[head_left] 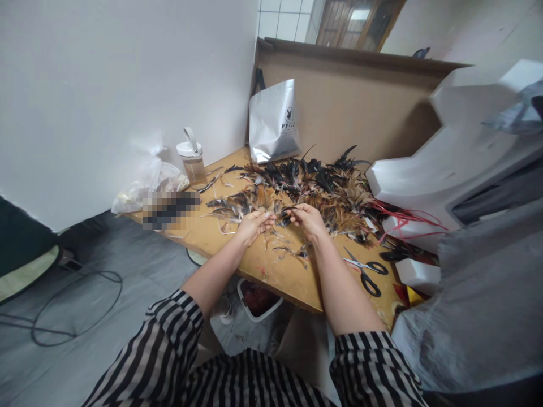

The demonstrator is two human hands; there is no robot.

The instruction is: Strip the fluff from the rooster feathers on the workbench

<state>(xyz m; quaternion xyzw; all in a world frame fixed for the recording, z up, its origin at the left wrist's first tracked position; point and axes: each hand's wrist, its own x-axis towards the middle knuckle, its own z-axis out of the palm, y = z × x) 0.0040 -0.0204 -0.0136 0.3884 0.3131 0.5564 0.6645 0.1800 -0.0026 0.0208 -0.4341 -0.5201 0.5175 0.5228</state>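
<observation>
Over the near side of a large pile of brown and black feathers (314, 178), my two hands work a short gap apart. Dark feather strands (289, 211) stick out from the pinched fingers of my right hand (309, 220). My left hand (255, 224) is closed too, thumb against fingers, and what it grips, if anything, is too small to make out. Small loose feather bits (292, 253) lie on the table just in front of me. Scissors with black handles (365, 269) rest, blades apart, beside my right forearm.
A silver bag (274, 121) stands behind the pile on the wooden table (224, 240). At the left are a lidded drink bottle (193, 161) and a clear plastic bag (148, 183). Red strings (409, 217) and white foam (399, 175) border the right. Below sits a bin (259, 299).
</observation>
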